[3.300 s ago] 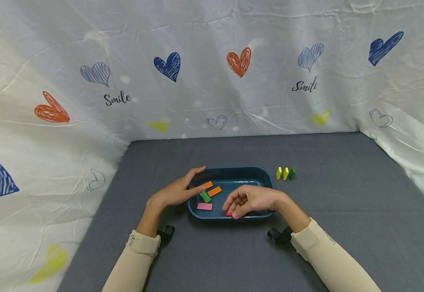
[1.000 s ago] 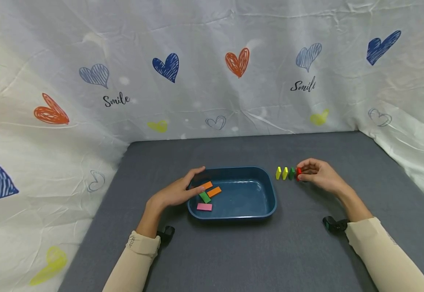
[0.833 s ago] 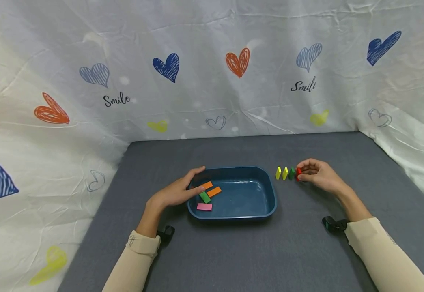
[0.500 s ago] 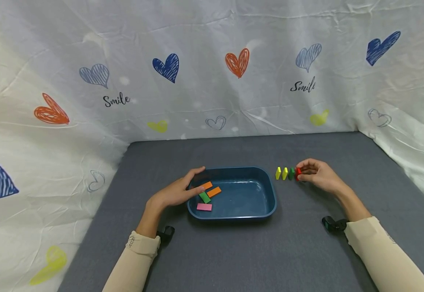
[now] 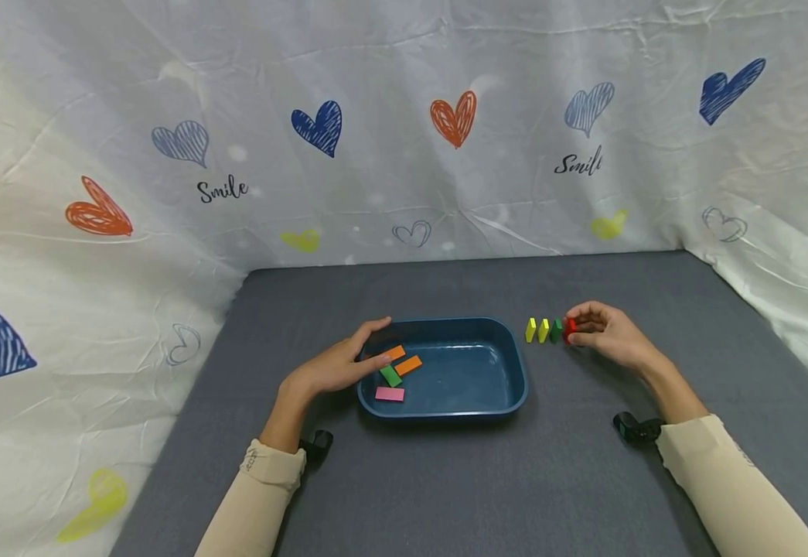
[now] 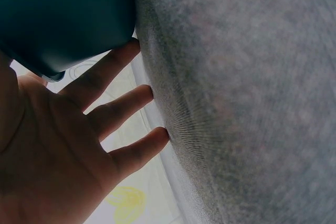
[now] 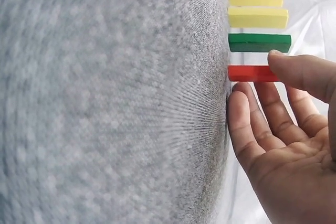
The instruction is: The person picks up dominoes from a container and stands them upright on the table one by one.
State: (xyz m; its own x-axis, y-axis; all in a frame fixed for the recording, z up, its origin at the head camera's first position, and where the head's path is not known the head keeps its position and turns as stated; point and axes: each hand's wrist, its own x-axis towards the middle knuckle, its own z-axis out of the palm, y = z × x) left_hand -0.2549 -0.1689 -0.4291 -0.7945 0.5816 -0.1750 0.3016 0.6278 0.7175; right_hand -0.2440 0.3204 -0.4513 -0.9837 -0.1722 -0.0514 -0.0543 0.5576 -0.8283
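In the head view, my left hand point(image 5: 337, 362) rests on the left end of a dark blue tray point(image 5: 487, 387), thumb over the rim. The left wrist view shows its other fingers point(image 6: 123, 109) straight and spread, tips at the table and the tray's outer wall. Right of the tray, my right hand point(image 5: 608, 333) pinches a red domino block point(image 7: 252, 73) between thumb and fingers. The block stands upright on the table. It ends a row of spaced upright blocks: two yellow blocks point(image 5: 531, 330) and a green block point(image 5: 556, 330).
Inside the tray's left half lie two orange blocks point(image 5: 409, 366), a light green block point(image 5: 390, 376) and a pink block point(image 5: 390, 394), all flat. Grey cloth point(image 5: 445, 495) covers the table. A white curtain point(image 5: 376, 77) with printed hearts hangs behind and at the sides.
The right hand has carried the red block from inside the tray to the right end of the row. Over the last second both hands have stayed put.
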